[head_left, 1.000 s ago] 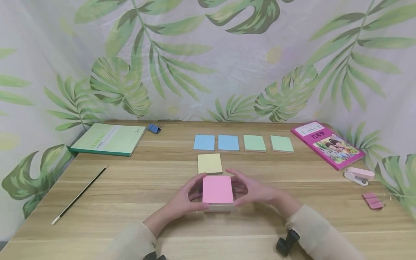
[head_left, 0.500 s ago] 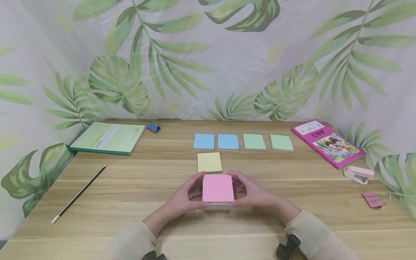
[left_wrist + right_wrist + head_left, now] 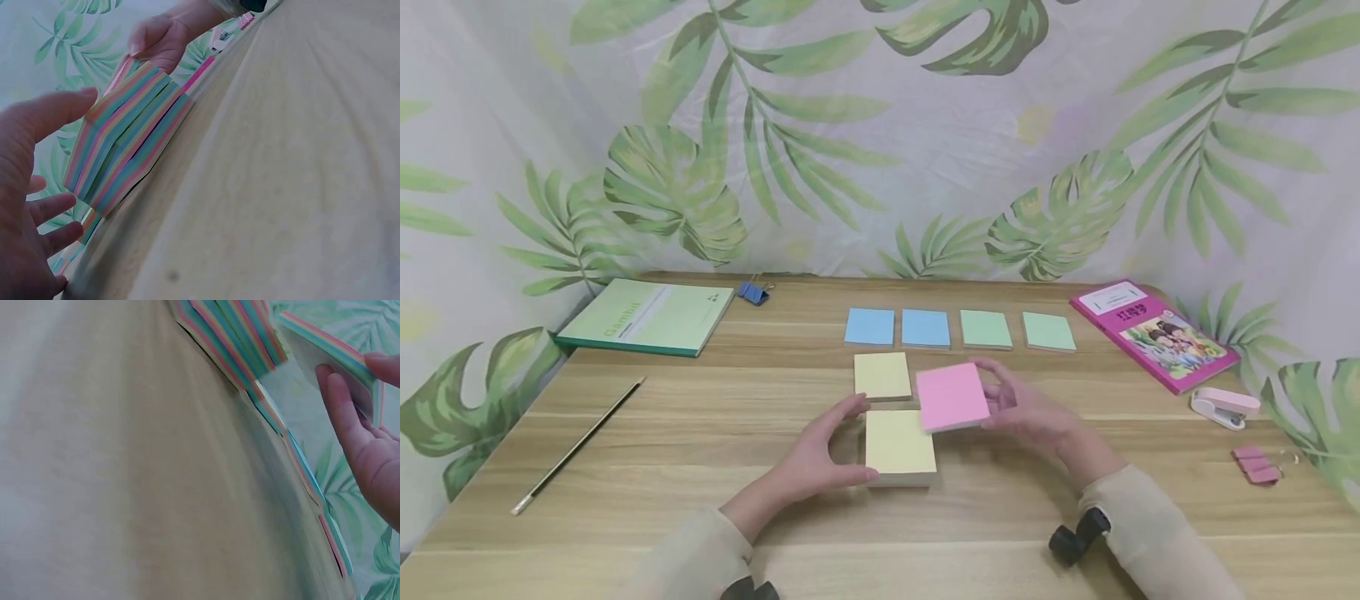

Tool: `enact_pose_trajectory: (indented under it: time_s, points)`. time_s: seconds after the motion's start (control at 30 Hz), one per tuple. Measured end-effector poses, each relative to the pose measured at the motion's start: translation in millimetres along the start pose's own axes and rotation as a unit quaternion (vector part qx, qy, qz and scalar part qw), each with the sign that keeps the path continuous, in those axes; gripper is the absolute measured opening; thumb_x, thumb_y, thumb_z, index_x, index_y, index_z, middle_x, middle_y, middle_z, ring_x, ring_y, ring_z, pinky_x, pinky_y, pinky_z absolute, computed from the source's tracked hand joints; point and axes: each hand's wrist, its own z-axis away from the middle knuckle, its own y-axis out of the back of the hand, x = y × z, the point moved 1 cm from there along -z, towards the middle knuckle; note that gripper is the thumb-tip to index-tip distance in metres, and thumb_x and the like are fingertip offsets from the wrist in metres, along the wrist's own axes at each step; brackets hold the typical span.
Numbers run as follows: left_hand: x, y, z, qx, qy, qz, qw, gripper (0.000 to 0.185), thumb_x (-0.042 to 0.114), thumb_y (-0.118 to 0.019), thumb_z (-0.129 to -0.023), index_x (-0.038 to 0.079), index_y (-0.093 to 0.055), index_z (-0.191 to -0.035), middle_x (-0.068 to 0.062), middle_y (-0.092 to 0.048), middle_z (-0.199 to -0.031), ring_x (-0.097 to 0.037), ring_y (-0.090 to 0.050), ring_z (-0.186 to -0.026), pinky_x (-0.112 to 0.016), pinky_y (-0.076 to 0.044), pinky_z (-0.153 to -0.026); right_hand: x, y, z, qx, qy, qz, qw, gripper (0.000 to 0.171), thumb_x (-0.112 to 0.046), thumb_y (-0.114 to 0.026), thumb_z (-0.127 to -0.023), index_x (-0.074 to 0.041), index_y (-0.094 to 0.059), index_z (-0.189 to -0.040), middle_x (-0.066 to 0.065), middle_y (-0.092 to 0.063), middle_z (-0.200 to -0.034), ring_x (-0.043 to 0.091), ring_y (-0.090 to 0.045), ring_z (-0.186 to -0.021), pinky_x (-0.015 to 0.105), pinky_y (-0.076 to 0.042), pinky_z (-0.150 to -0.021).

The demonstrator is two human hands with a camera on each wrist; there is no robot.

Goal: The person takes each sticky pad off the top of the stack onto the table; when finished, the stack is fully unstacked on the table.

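Note:
My right hand (image 3: 1037, 417) pinches a pink-topped sticky note pad (image 3: 952, 397) by its right side, thumb in front and fingers behind and underneath. The right wrist view shows that pad (image 3: 331, 353) tilted, raised off the stack, with colour-striped edges. Just left of it is a thick stack of sticky note pads (image 3: 900, 442) with a yellow top, its striped sides plain in the left wrist view. Spread around the stack's left side is my left hand (image 3: 808, 454), thumb at the near corner and fingertips by the far one. Behind the stack lies a single yellow pad (image 3: 882, 375).
Two blue pads (image 3: 870, 326) and two green pads (image 3: 987, 329) form a row farther back. A green notebook (image 3: 647, 317), blue binder clip (image 3: 754, 292) and pencil (image 3: 580, 446) lie left; a pink book (image 3: 1153, 333), stapler (image 3: 1225, 407) and pink binder clip (image 3: 1257, 465) lie right.
My right hand has lifted the pink-topped pad off the stack and moved it right and away from me, uncovering a yellow top. The left hand has stayed beside the stack.

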Motion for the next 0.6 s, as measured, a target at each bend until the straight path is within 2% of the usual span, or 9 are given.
enact_pose_trajectory:
  time_s: [0.2,0.4,0.6]
  points:
    - [-0.4,-4.2,2.0,-0.016,0.001,-0.034,0.9993,0.092,0.047,-0.073,-0.059,0.015,-0.030,-0.134,-0.003,-0.035,-0.133,-0.023,-0.024,-0.123,-0.048,0.000,-0.100,-1,23,-17,0.026,-0.005,-0.045,0.999,0.084,0.019,-0.047,-0.075,-0.013,-0.002,-0.138,0.021,-0.034,-0.126,0.025,-0.051,-0.099,0.038,-0.041,-0.085]
    - [-2.5,-6.2,1.7,-0.013,-0.012,-0.036,0.9992,0.089,0.045,-0.074,-0.059,0.014,-0.033,-0.133,-0.004,-0.036,-0.132,-0.022,-0.027,-0.121,-0.048,0.001,-0.099,9,35,-37,0.047,-0.044,-0.080,0.995,0.084,0.019,-0.045,-0.076,-0.015,-0.002,-0.139,0.025,-0.021,-0.132,0.024,-0.052,-0.094,0.034,-0.043,-0.082]
    - [-1.9,-5.7,1.8,-0.012,-0.019,-0.032,0.9992,0.090,0.045,-0.075,-0.059,0.012,-0.034,-0.132,-0.004,-0.037,-0.131,-0.021,-0.028,-0.121,-0.046,0.002,-0.100,17,38,-49,0.049,-0.070,-0.072,0.994,0.085,0.020,-0.045,-0.076,-0.017,-0.002,-0.139,0.028,-0.022,-0.131,0.026,-0.052,-0.095,0.035,-0.043,-0.083]
